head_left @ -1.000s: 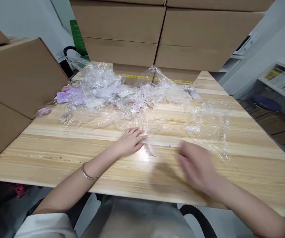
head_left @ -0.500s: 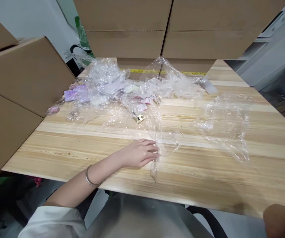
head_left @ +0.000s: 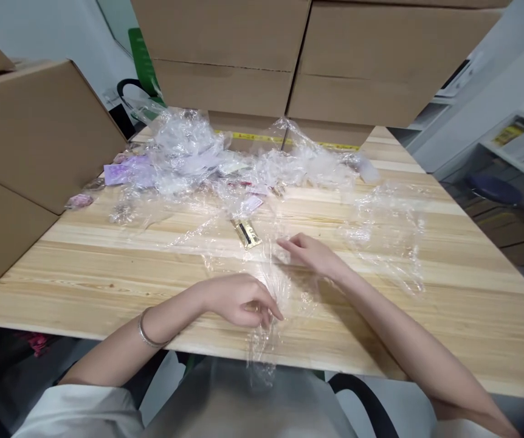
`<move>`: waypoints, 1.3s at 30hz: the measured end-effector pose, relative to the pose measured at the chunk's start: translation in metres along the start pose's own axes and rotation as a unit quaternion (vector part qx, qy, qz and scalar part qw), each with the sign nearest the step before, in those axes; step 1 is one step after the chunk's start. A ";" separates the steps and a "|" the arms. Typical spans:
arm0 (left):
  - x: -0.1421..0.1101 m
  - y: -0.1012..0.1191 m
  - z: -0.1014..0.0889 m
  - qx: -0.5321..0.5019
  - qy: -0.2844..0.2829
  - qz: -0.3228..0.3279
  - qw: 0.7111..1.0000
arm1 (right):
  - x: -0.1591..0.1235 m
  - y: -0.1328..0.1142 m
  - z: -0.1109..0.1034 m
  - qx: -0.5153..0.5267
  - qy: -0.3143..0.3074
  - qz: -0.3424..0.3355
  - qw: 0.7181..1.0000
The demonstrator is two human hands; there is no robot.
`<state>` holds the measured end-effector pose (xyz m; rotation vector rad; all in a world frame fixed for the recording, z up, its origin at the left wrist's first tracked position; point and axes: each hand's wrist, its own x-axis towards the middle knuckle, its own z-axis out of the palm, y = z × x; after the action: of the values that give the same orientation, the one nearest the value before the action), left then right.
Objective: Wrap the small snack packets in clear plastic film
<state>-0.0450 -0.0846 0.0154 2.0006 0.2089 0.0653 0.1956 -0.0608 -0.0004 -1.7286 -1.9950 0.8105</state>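
My left hand (head_left: pixel 244 301) is over the front of the wooden table, fingers curled and closed on a crumpled strip of clear plastic film (head_left: pixel 262 353) whose end hangs over the table edge. A little farther back, my right hand (head_left: pixel 310 252) has its fingertips pinched together at the upper part of that film. Just left of those fingertips lies a small gold sachet (head_left: pixel 247 234) with a dark stripe. Behind it rests a pale pink packet (head_left: pixel 251 204), partly under film. A silvery bangle (head_left: pixel 146 328) circles my left wrist.
A heap of clear plastic wrap (head_left: pixel 189 146) spreads across the table's back, with a purple packet (head_left: pixel 127 171) in it. Another loose film sheet (head_left: pixel 387 234) lies at the right. Cardboard boxes (head_left: pixel 29 134) stand at the left, and large cartons (head_left: pixel 225 55) stand behind.
My right hand has come in from the lower right to the film. My left hand has drawn the film toward the table's front edge, and the gold sachet now lies more exposed.
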 end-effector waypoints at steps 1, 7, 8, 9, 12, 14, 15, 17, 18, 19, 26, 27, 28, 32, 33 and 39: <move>0.000 0.000 0.001 -0.034 -0.021 -0.002 0.999 | 0.007 -0.001 0.007 0.035 -0.031 0.028 0.999; 0.005 -0.004 0.009 0.102 0.235 -0.151 0.955 | 0.019 0.008 0.021 0.148 0.008 0.041 0.988; 0.007 -0.008 0.009 0.185 0.319 -0.201 0.908 | 0.018 0.011 0.019 0.156 0.032 0.051 0.986; 0.009 -0.012 0.010 0.256 0.377 -0.248 0.855 | 0.018 0.014 0.018 0.159 0.059 0.064 0.983; 0.011 -0.029 0.009 0.344 0.383 -0.352 0.781 | 0.021 0.012 0.016 0.102 0.062 0.088 0.989; 0.009 -0.040 0.008 0.342 0.321 -0.382 0.796 | 0.023 0.006 0.016 0.053 0.002 0.087 0.995; 0.008 -0.044 0.008 0.340 0.295 -0.387 0.805 | 0.023 0.004 0.015 0.036 -0.025 0.086 0.995; 0.005 -0.050 0.007 0.344 0.270 -0.385 0.813 | 0.017 0.003 0.007 0.021 -0.038 0.097 0.994; 0.003 -0.051 0.007 0.349 0.267 -0.380 0.814 | 0.012 0.006 0.000 0.010 -0.032 0.107 0.994; 0.001 -0.052 0.005 0.355 0.266 -0.371 0.816 | 0.004 0.011 -0.008 -0.003 -0.024 0.119 0.993; -0.005 -0.061 -0.024 0.397 0.155 -0.192 0.884 | -0.067 0.051 -0.060 -0.122 -0.185 0.147 0.964; -0.005 -0.062 -0.031 0.394 0.139 -0.168 0.893 | -0.072 0.050 -0.065 -0.175 -0.214 0.156 0.948; -0.004 -0.063 -0.037 0.388 0.128 -0.148 0.901 | -0.075 0.046 -0.070 -0.232 -0.221 0.172 0.931; 0.005 -0.057 -0.054 0.307 0.143 -0.120 0.933 | -0.047 0.014 -0.085 -0.380 -0.048 0.164 0.909; 0.010 -0.054 -0.054 0.287 0.181 -0.135 0.931 | -0.031 0.003 -0.084 -0.390 0.007 0.137 0.910; 0.058 -0.032 -0.029 0.385 0.359 -0.309 0.792 | 0.097 -0.049 -0.042 -0.343 0.001 0.053 0.938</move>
<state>0.0043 -0.0351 -0.0039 2.5001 1.5904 0.3714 0.1673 0.0382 0.0544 -2.2009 -2.3720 0.1177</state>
